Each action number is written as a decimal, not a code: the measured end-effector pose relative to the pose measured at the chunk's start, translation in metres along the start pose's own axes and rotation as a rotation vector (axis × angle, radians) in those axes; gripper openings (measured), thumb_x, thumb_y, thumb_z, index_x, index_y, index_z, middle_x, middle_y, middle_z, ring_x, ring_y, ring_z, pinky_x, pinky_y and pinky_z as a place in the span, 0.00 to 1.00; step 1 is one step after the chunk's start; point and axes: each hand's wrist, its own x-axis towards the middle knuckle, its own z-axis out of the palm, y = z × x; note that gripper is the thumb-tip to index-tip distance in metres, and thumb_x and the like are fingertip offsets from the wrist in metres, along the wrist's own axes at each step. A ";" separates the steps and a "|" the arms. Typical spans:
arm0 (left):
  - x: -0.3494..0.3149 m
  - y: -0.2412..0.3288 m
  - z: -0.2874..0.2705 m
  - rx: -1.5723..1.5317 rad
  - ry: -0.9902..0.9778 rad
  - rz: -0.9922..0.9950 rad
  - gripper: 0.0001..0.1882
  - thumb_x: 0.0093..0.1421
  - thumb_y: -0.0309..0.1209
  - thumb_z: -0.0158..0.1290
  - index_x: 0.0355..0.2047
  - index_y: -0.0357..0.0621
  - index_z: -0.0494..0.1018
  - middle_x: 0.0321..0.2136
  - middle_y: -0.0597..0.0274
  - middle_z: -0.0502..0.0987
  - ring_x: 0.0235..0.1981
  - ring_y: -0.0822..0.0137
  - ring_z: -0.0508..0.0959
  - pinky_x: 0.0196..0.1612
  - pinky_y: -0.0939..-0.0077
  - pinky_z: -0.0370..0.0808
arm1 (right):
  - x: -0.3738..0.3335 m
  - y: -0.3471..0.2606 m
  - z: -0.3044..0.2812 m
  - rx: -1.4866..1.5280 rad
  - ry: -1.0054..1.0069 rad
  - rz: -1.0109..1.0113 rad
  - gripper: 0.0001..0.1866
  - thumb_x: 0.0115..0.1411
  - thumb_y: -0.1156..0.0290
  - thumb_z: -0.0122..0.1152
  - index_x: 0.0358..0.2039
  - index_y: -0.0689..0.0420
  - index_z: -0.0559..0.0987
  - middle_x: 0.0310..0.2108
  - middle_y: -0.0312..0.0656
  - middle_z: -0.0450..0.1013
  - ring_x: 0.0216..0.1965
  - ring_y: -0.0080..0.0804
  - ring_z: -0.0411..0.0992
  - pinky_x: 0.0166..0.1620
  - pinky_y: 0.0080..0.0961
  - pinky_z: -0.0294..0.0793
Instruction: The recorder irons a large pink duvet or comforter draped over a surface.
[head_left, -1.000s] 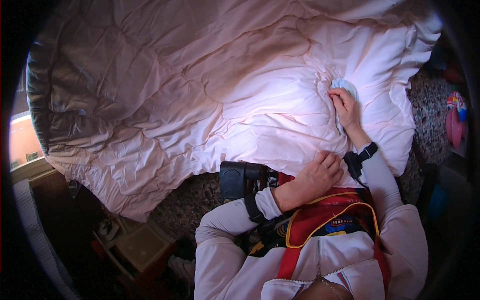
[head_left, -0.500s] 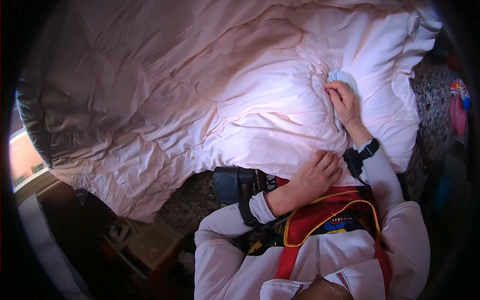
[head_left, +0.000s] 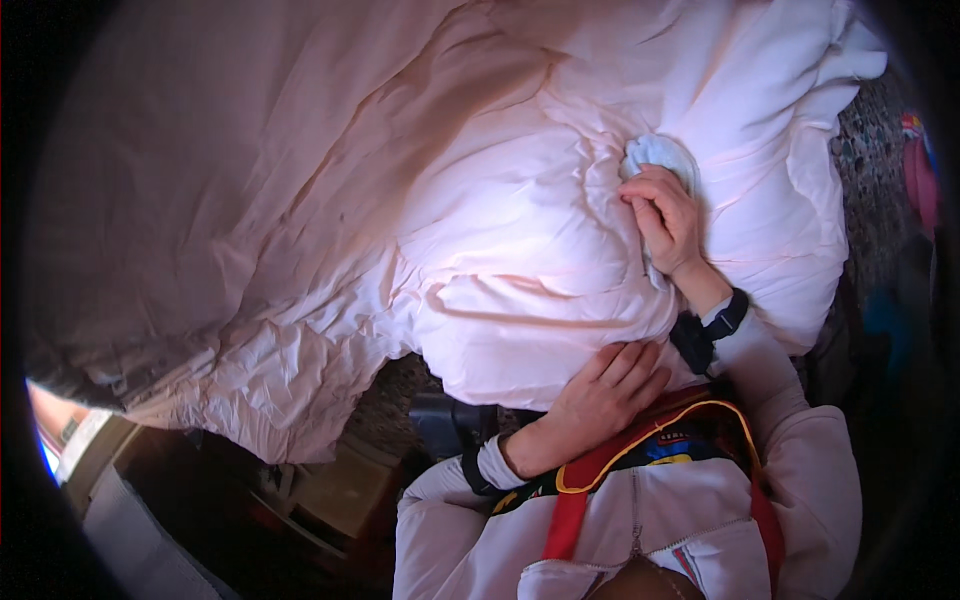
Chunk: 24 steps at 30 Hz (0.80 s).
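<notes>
A big white crumpled duvet (head_left: 400,200) fills most of the view. My right hand (head_left: 665,222) lies on its right part, fingers curled over a small pale blue cloth (head_left: 658,153) that pokes out above the fingertips. A dark band sits on that wrist. My left hand (head_left: 605,395) rests flat against the near edge of the duvet, just in front of my chest, with its fingers slightly spread and nothing held in them.
A dark speckled surface (head_left: 870,140) shows past the duvet on the right, with a pink thing (head_left: 918,180) at the rim. Below the duvet's left edge stand a tan box (head_left: 335,490) and dark clutter. A bright window patch (head_left: 55,440) glows at lower left.
The duvet bulk has come closer and higher in the view. My right hand stays on the pale blue cloth; my left hand stays at the duvet's near edge, its fingers now flatter.
</notes>
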 end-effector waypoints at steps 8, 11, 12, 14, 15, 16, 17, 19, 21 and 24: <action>-0.003 0.003 0.015 -0.018 0.031 -0.031 0.25 0.50 0.36 0.49 0.51 0.49 0.70 0.54 0.54 0.68 0.55 0.60 0.67 0.56 0.67 0.64 | 0.000 0.000 0.001 0.064 -0.004 0.015 0.07 0.56 0.81 0.51 0.31 0.59 0.77 0.28 0.43 0.74 0.35 0.44 0.72 0.49 0.38 0.71; -0.003 0.004 0.010 -0.010 0.039 -0.023 0.24 0.50 0.35 0.49 0.50 0.48 0.71 0.53 0.54 0.69 0.55 0.59 0.67 0.56 0.67 0.65 | -0.002 0.002 0.001 0.056 -0.007 0.009 0.06 0.56 0.80 0.51 0.31 0.59 0.77 0.27 0.43 0.74 0.35 0.44 0.72 0.49 0.39 0.71; -0.004 0.003 0.008 0.002 0.048 -0.024 0.24 0.50 0.35 0.49 0.50 0.48 0.71 0.53 0.54 0.69 0.55 0.59 0.67 0.56 0.67 0.65 | -0.001 0.003 0.000 0.059 -0.017 0.012 0.06 0.57 0.80 0.51 0.31 0.59 0.77 0.28 0.43 0.75 0.35 0.44 0.72 0.50 0.39 0.70; -0.005 0.003 0.004 0.006 0.050 0.002 0.24 0.50 0.35 0.49 0.49 0.46 0.71 0.52 0.53 0.69 0.55 0.58 0.67 0.56 0.66 0.65 | -0.001 0.003 0.002 0.049 -0.009 -0.009 0.06 0.57 0.80 0.51 0.31 0.59 0.77 0.28 0.43 0.75 0.36 0.44 0.72 0.50 0.39 0.70; -0.006 0.002 0.004 0.021 0.063 0.001 0.24 0.50 0.35 0.49 0.49 0.46 0.71 0.52 0.53 0.69 0.55 0.58 0.67 0.56 0.66 0.65 | 0.000 0.004 0.003 0.035 0.000 -0.021 0.06 0.57 0.80 0.51 0.31 0.59 0.77 0.28 0.43 0.75 0.36 0.44 0.72 0.50 0.39 0.70; -0.007 0.002 0.004 0.020 0.057 0.004 0.23 0.50 0.35 0.48 0.49 0.45 0.71 0.52 0.52 0.69 0.55 0.57 0.68 0.57 0.65 0.64 | -0.002 0.007 0.004 0.040 0.006 -0.027 0.05 0.58 0.79 0.52 0.31 0.59 0.78 0.29 0.43 0.75 0.36 0.45 0.73 0.50 0.37 0.70; -0.008 0.003 0.004 0.019 0.051 0.006 0.23 0.51 0.34 0.48 0.49 0.44 0.71 0.52 0.52 0.69 0.55 0.57 0.68 0.57 0.65 0.64 | -0.003 0.008 0.004 0.042 0.007 -0.046 0.05 0.58 0.79 0.52 0.31 0.59 0.78 0.29 0.43 0.75 0.36 0.45 0.73 0.50 0.37 0.70; -0.010 0.003 0.006 0.043 0.072 0.007 0.22 0.52 0.35 0.48 0.48 0.44 0.71 0.52 0.51 0.69 0.55 0.56 0.68 0.58 0.64 0.63 | -0.004 0.009 0.006 -0.012 0.020 0.013 0.06 0.57 0.78 0.53 0.32 0.59 0.78 0.30 0.44 0.75 0.37 0.46 0.73 0.50 0.35 0.70; -0.011 0.004 0.008 0.067 0.090 0.009 0.22 0.52 0.35 0.47 0.48 0.44 0.71 0.52 0.51 0.69 0.55 0.56 0.68 0.58 0.64 0.62 | -0.003 0.009 0.004 -0.023 0.022 -0.038 0.06 0.57 0.79 0.52 0.33 0.59 0.78 0.32 0.45 0.75 0.36 0.45 0.73 0.47 0.32 0.72; -0.010 0.003 0.010 0.138 0.118 0.034 0.21 0.53 0.35 0.47 0.48 0.43 0.71 0.51 0.50 0.70 0.54 0.56 0.68 0.59 0.64 0.61 | -0.001 0.004 0.002 0.055 -0.016 0.027 0.08 0.57 0.79 0.51 0.34 0.61 0.78 0.31 0.45 0.75 0.35 0.40 0.74 0.41 0.28 0.73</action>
